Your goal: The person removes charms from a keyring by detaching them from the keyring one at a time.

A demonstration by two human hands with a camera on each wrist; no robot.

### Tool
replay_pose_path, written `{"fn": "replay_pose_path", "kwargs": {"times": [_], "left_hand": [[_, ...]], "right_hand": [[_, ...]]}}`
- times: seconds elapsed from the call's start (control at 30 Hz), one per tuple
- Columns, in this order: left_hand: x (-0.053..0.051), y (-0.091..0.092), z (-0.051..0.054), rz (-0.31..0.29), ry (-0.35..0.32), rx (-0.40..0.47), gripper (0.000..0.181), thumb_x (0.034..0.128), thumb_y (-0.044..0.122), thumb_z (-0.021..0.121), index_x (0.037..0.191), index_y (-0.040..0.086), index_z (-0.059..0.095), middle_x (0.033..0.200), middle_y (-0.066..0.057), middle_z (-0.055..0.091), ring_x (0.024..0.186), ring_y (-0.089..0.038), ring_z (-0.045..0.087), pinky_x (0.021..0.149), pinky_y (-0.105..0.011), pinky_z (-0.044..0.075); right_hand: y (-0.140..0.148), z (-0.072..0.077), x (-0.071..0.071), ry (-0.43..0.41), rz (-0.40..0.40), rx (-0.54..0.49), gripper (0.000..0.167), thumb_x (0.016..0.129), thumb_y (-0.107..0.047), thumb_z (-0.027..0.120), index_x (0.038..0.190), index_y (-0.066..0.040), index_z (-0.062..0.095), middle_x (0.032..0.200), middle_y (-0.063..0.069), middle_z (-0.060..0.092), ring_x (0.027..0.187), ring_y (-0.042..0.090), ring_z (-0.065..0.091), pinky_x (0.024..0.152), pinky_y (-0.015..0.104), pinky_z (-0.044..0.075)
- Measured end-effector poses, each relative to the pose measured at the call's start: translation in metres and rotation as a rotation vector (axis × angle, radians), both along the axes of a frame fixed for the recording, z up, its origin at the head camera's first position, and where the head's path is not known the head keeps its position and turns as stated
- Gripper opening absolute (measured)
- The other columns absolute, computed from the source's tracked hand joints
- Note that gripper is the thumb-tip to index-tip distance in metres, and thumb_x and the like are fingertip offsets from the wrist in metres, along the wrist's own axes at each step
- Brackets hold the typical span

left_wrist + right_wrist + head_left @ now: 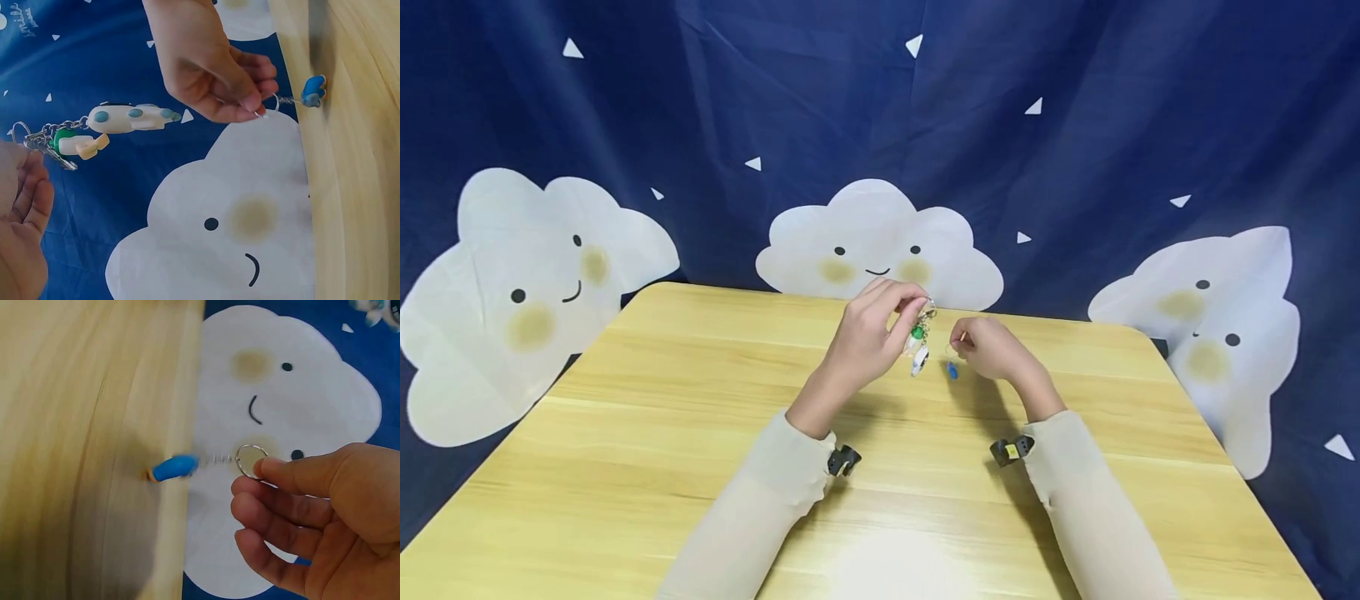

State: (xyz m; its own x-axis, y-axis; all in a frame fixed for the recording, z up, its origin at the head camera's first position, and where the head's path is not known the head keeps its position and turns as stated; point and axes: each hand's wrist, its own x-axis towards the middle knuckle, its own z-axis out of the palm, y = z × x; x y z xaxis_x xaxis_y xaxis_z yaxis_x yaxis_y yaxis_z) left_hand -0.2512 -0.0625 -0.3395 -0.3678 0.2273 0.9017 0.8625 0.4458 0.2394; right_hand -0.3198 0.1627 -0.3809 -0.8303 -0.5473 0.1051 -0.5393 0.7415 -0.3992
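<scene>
Up over the table's far part, my left hand pinches the ring of a keychain, from which a white rocket-like charm and a green-and-white figure charm dangle on metal chains. To its right, my right hand pinches the split ring of a second keychain between thumb and fingers. A small blue figure charm hangs from that ring by a coiled metal link. In the head view the two hands are a short distance apart, and the keychains do not touch.
Beneath both arms lies a light wood-grain table. Behind its far edge hangs a dark blue curtain printed with white smiling clouds and small triangles. Dark cameras are strapped at the cuffs.
</scene>
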Motion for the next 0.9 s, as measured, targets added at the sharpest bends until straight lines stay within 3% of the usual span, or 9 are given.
{"fn": "replay_pose_path", "kwargs": {"times": [0.37,0.6,0.9], "left_hand": [[0.0,-0.002,0.002,-0.003,0.009,0.006,0.005,0.099,0.001,0.064,0.1,-0.001,0.069,0.088,-0.009,0.068,0.083,-0.019,0.059,0.074,-0.025,0.051],[-0.002,-0.001,0.001,-0.004,-0.002,-0.001,0.005,0.0991,0.002,0.065,0.1,-0.001,0.069,0.089,-0.009,0.069,0.084,-0.019,0.061,0.074,-0.025,0.053],[-0.002,-0.003,0.001,0.009,-0.008,-0.004,0.005,0.0993,0.002,0.065,0.1,-0.001,0.069,0.089,-0.009,0.069,0.084,-0.019,0.061,0.072,-0.031,0.056]], "right_hand": [[-0.008,-0.019,-0.042,-0.019,0.11,-0.001,0.012,0.092,0.004,0.059,0.092,0.0,0.071,0.08,0.004,0.066,0.067,0.014,0.055,0.073,0.037,0.051],[-0.008,-0.029,-0.061,-0.081,0.051,-0.014,0.01,0.092,0.0,0.062,0.092,-0.001,0.072,0.076,0.004,0.065,0.064,0.014,0.051,0.071,0.035,0.047],[-0.005,-0.039,-0.077,-0.231,-0.014,-0.007,0.01,0.096,-0.005,0.065,0.092,-0.002,0.074,0.08,0.004,0.071,0.074,0.016,0.063,0.071,0.031,0.051]]}}
